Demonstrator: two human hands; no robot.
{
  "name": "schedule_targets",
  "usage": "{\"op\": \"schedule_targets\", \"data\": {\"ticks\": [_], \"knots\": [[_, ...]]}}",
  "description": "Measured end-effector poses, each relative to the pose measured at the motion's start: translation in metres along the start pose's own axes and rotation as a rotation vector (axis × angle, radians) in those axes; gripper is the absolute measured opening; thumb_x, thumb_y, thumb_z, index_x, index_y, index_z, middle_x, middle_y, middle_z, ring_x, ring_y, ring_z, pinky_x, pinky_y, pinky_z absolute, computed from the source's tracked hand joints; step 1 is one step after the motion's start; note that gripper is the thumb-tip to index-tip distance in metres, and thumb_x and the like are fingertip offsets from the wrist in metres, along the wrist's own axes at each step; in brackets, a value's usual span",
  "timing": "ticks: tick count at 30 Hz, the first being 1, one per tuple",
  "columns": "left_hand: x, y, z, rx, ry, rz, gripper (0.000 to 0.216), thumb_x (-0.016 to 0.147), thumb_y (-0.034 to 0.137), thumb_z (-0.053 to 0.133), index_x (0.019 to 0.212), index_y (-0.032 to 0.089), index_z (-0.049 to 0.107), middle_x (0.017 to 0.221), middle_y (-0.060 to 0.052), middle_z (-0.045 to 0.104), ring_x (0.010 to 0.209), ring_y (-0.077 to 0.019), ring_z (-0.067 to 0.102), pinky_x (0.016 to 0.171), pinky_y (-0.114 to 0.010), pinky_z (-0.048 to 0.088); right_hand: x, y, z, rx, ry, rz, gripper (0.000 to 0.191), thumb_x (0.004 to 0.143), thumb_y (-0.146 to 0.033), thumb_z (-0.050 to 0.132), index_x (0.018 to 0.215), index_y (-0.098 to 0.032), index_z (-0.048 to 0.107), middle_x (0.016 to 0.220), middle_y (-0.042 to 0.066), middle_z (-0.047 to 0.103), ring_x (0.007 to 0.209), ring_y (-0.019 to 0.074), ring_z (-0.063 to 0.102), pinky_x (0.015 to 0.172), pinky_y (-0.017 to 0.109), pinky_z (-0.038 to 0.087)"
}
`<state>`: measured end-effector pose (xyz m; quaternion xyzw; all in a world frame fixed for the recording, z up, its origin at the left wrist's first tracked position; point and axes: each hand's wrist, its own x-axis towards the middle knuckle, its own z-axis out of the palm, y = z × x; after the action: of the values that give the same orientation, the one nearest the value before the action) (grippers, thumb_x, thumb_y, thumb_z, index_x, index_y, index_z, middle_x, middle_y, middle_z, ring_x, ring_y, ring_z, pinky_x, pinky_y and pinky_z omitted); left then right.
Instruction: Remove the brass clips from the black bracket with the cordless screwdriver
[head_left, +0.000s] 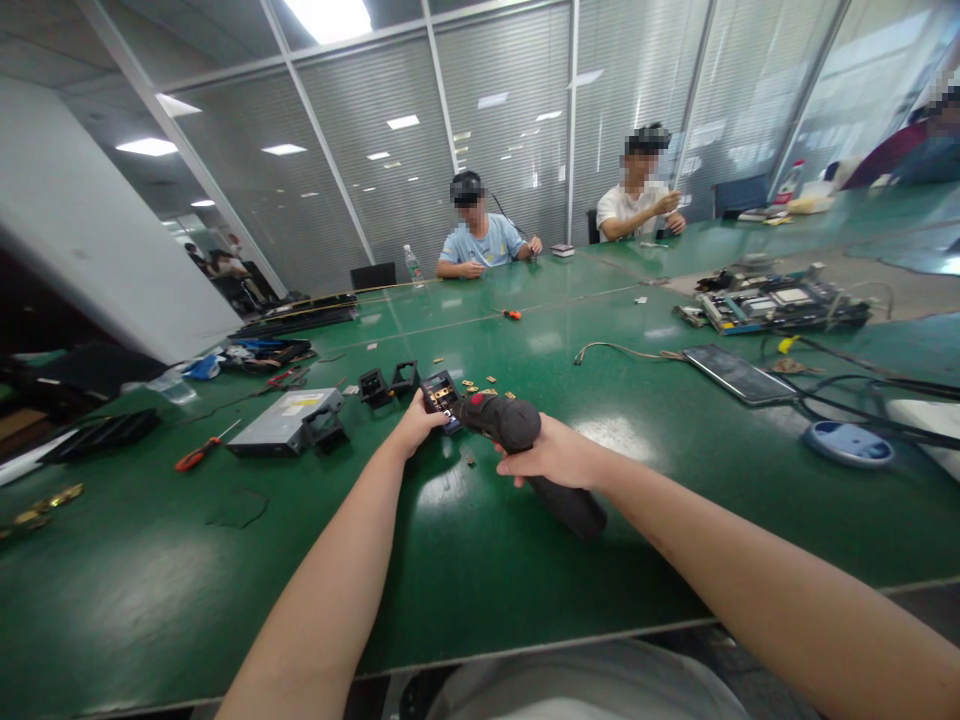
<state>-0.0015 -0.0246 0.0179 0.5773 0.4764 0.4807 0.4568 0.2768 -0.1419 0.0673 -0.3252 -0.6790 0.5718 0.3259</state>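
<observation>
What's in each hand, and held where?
Left hand: a small black box, held by its near left edge. Right hand: a black power drill, held by the upper part of its handle.

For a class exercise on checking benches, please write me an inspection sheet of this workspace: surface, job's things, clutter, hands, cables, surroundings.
Surface: green table, glossy, reflecting light.
Job's things: black housing with brass-coloured pieces inside; black pistol-shaped tool, front end at the housing, contact unclear; loose brass-coloured pieces nearby.
Clutter: silver drive and orange-handled screwdriver on the left; circuit board assembly and dark flat panel on the right.
Hands: left hand holds the housing; right hand grips the tool.
Cables: black cables at right; thin pale wire by the panel.
Surroundings: person in blue and person in white across the table; glass partition behind.
</observation>
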Motion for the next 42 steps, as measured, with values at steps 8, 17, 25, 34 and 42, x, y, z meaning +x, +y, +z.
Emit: {"op": "schedule_targets", "data": {"ticks": [8, 17, 25, 34, 42], "knots": [[0.002, -0.002, -0.001, -0.012, 0.014, -0.011, 0.075, 0.054, 0.012, 0.082, 0.123, 0.019, 0.053, 0.119, -0.008, 0.07, 0.115, -0.0288, 0.066, 0.113, -0.049, 0.044, -0.001, -0.004, 0.001, 0.004, 0.003, 0.002, 0.032, 0.071, -0.023, 0.077, 0.099, -0.018, 0.063, 0.075, -0.001, 0.065, 0.06, 0.0174, 0.067, 0.057, 0.028, 0.051], [0.003, -0.004, -0.002, -0.013, 0.006, -0.003, 0.074, 0.054, 0.013, 0.081, 0.123, 0.02, 0.054, 0.116, -0.007, 0.07, 0.112, -0.0278, 0.066, 0.112, -0.049, 0.043, -0.001, -0.004, 0.0, 0.008, -0.003, 0.002, 0.032, 0.07, -0.02, 0.077, 0.099, -0.018, 0.064, 0.073, -0.001, 0.065, 0.06, 0.0171, 0.066, 0.056, 0.027, 0.05], [0.007, -0.01, -0.007, 0.003, -0.016, 0.018, 0.07, 0.055, 0.013, 0.079, 0.121, 0.021, 0.055, 0.113, -0.005, 0.07, 0.108, -0.026, 0.066, 0.11, -0.048, 0.044, -0.001, -0.003, 0.001, 0.008, 0.007, 0.007, 0.027, 0.07, -0.023, 0.077, 0.09, -0.019, 0.06, 0.073, -0.001, 0.065, 0.059, 0.0174, 0.066, 0.057, 0.029, 0.049], [0.005, -0.007, -0.005, 0.011, 0.002, 0.0, 0.07, 0.054, 0.013, 0.077, 0.119, 0.021, 0.055, 0.111, -0.005, 0.07, 0.107, -0.027, 0.066, 0.107, -0.047, 0.045, -0.001, -0.004, 0.003, 0.014, 0.0, 0.03, 0.029, 0.07, -0.024, 0.076, 0.095, -0.02, 0.06, 0.077, -0.002, 0.065, 0.062, 0.0178, 0.067, 0.058, 0.029, 0.05], [0.006, -0.01, -0.006, 0.042, -0.03, 0.023, 0.073, 0.057, 0.014, 0.075, 0.126, 0.02, 0.052, 0.117, -0.006, 0.069, 0.11, -0.026, 0.065, 0.107, -0.045, 0.046, -0.001, -0.004, 0.002, -0.009, -0.007, 0.018, 0.031, 0.069, -0.026, 0.076, 0.095, -0.019, 0.061, 0.074, -0.002, 0.064, 0.061, 0.0181, 0.066, 0.059, 0.029, 0.049]]}}
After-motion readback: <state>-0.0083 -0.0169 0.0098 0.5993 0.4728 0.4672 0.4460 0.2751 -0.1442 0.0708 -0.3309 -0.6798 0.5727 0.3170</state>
